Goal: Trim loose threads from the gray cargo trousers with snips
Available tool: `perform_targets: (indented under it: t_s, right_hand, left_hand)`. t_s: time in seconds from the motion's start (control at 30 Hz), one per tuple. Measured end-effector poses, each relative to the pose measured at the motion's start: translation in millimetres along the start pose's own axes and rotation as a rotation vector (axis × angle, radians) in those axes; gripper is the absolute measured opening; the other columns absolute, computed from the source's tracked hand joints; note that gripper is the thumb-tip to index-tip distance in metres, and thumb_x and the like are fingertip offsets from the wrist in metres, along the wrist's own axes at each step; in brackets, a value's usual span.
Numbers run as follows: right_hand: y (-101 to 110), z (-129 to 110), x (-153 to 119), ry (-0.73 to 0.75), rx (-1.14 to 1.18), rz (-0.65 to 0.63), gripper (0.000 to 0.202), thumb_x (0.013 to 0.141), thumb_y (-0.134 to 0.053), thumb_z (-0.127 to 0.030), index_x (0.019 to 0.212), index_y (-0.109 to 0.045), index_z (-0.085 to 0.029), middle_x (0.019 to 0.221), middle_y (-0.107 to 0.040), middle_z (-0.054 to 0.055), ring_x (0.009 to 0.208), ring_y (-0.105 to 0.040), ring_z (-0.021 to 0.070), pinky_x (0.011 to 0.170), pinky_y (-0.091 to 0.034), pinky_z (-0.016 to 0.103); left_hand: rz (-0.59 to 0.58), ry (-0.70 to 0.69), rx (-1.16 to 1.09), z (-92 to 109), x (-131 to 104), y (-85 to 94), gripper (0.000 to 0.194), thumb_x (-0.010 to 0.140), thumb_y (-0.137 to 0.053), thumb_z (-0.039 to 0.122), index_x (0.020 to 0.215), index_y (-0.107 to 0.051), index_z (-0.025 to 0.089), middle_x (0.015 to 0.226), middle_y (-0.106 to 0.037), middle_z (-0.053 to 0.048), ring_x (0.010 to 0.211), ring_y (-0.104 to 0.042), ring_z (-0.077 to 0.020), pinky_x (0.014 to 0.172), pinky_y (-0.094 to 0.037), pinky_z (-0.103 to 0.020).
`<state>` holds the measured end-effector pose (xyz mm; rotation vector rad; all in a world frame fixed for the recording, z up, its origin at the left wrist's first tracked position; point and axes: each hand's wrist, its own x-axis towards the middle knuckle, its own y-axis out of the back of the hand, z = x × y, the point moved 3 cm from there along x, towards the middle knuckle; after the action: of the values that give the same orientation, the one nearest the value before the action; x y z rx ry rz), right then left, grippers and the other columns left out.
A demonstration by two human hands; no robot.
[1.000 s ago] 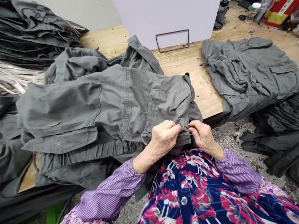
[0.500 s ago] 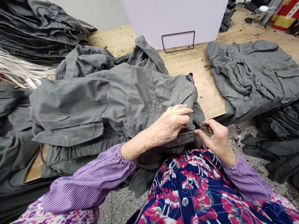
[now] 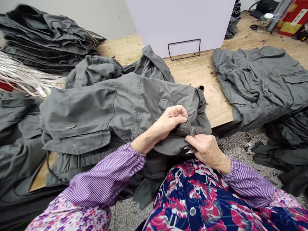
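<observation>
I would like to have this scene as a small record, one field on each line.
Left hand: pinched over grey garment; what it grips is unclear
Right hand: holding the same garment; pale pointed object beside it
Surface: wooden table
Picture left: stacked grey cloth, white strips
Picture right: more grey garments
Back: white panel, white-capped bottle
</observation>
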<state>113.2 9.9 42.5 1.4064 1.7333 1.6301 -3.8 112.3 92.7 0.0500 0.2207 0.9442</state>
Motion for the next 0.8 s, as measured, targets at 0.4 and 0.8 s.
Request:
perform_targets:
  t_s: [0.4,0.8]
  right_hand:
    - [7.8,12.4,5.0,-0.020,0.540,0.325,0.013,0.083,-0.059,-0.021,0.093,-0.060,-0.013,0.060,-0.054,-0.002,0.049,-0.043,0.0078,0.048,-0.034,0.021]
    - [6.0,8.2,42.6,-0.226,0.823,-0.003,0.021,0.084,-0.049,-0.025,0.065,-0.049,-0.017,0.056,-0.043,-0.003,0.050,-0.038,0.0079,0.049,-0.029,0.021]
  left_hand:
    - [0.054,0.233,-0.313,-23.4,4.2,7.9,0.018,0.058,-0.061,0.010,0.066,-0.046,0.016,0.051,-0.042,0.008,0.041,-0.034,-0.0026,0.040,-0.025,-0.015]
    - [0.080,0.217,-0.253,-34.1,9.5,6.8,0.016,0.057,-0.057,0.008,0.064,-0.045,0.015,0.052,-0.040,0.007,0.045,-0.034,-0.0037,0.043,-0.024,-0.017]
